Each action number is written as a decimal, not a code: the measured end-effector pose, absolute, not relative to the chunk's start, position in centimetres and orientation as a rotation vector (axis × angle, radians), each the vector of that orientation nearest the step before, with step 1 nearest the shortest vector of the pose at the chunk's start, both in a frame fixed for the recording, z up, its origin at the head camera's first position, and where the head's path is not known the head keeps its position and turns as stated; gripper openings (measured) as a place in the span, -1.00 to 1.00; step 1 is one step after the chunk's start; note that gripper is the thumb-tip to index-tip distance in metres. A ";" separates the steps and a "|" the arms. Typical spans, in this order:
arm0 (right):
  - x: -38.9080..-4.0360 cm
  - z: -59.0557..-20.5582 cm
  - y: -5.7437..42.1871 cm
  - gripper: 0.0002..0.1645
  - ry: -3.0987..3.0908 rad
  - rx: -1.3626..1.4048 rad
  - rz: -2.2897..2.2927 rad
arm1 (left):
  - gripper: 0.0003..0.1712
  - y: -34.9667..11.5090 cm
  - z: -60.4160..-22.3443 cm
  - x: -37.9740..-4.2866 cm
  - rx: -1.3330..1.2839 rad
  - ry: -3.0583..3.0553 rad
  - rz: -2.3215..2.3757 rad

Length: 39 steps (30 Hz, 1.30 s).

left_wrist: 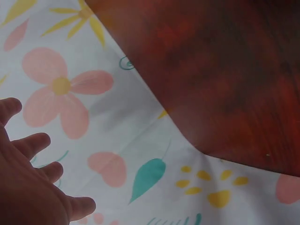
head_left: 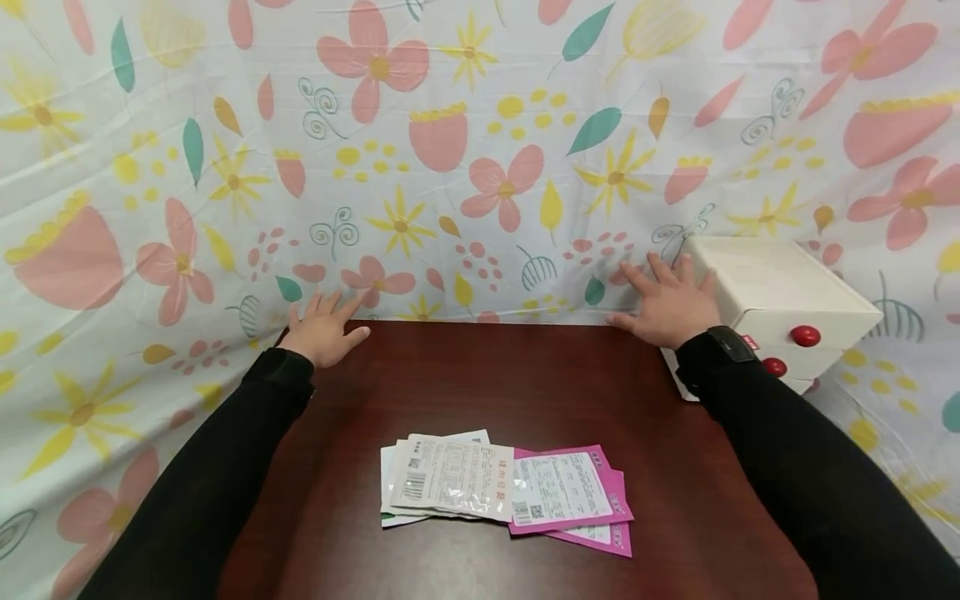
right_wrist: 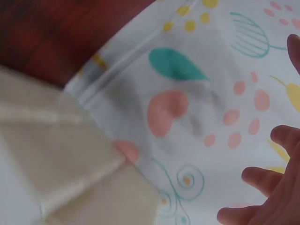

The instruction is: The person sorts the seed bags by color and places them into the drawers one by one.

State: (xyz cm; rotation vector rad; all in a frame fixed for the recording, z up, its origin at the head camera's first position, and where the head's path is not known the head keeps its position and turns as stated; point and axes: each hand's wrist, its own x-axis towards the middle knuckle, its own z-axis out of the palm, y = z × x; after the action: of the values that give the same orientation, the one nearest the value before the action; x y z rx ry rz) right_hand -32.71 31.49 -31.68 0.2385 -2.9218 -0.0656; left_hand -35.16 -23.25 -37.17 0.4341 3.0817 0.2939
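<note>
1. Packets (head_left: 498, 487) lie on the dark red-brown table (head_left: 487, 383), in its near part, well apart from both hands.
2. The white packets (head_left: 450, 479) are stacked at the left; the top one carries printed text and a barcode. The pink packets (head_left: 566, 492) are at the right, one partly over another, and they meet the white stack at its right edge.
3. The left hand (head_left: 318, 333) is at the far left corner of the table, in front of the flowered cloth (head_left: 465, 208). Its fingers are spread, with the thumb away from them. I cannot tell if they touch the cloth.
4. The right hand (head_left: 667, 304) is at the far right side, near the white box (head_left: 780, 279). Its fingers are also spread. In the right wrist view, cloth is seen between these fingers and the box.
5. The box has red knobs (head_left: 806, 336) on its front.
6. Both arms wear black sleeves (head_left: 210, 467), and a dark band (head_left: 731, 343) is around the right wrist.
</note>
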 end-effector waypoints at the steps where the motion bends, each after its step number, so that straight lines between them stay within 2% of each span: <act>1: -32.6 -31.3 31.9 0.19 -2.918 0.248 -0.088 | -0.14 -23.4 -37.5 -35.0 0.431 3.078 0.297; 6: -32.7 -29.6 34.8 0.20 -2.921 0.237 -0.125 | -0.13 -24.1 -38.4 -34.4 0.401 3.053 0.318; 18: -34.7 -29.5 41.6 0.50 -3.139 0.077 0.180 | 0.00 -26.2 -39.4 -33.9 0.375 3.026 0.361; 25: -35.7 -28.3 43.7 0.46 -3.285 0.324 0.325 | 0.01 -26.4 -39.3 -33.9 0.377 3.037 0.368; 31: -35.0 -28.1 46.6 0.54 -3.314 0.352 0.309 | 0.01 -25.9 -39.8 -34.0 0.390 3.036 0.383; 39: -33.2 -29.8 49.5 0.60 -3.237 0.153 0.211 | 0.00 -24.6 -40.1 -34.7 0.409 3.003 0.374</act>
State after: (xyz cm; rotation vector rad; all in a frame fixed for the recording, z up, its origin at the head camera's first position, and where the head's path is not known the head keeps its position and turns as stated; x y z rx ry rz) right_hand -33.21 49.49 -29.83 0.1530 -3.2366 0.2105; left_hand -34.72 -24.60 -40.06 0.4088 3.0032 0.3737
